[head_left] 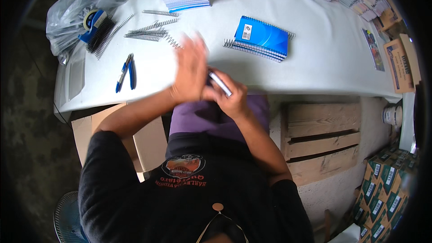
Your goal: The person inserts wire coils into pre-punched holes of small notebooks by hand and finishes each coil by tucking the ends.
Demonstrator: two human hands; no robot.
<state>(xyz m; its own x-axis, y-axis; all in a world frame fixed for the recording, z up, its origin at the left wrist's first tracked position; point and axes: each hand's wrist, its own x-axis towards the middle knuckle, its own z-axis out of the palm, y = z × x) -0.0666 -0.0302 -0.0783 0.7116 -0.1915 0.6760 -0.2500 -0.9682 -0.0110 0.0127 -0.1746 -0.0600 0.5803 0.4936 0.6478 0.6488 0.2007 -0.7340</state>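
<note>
White-clothed table (319, 74), wooden crate (324, 121) beneath its near edge; there, blurred left hand (191, 68) stretches flat, right hand (235, 101) clamps a slim, pale-edged object (221, 83).

Bare tabletop (333, 49) lies open right of the blue notebooks (266, 37); loose coils (146, 33) and pliers (132, 75) crowd the left.

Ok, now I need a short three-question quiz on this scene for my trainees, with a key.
1. True or false: the pliers lie left of the blue notebooks.
2. Which shows motion blur: the left hand, or the right hand holding a narrow item?
3. The loose coils lie on: A) the crate; B) the table; C) the fan.

Key: 1 true; 2 the left hand; 3 B.
</note>
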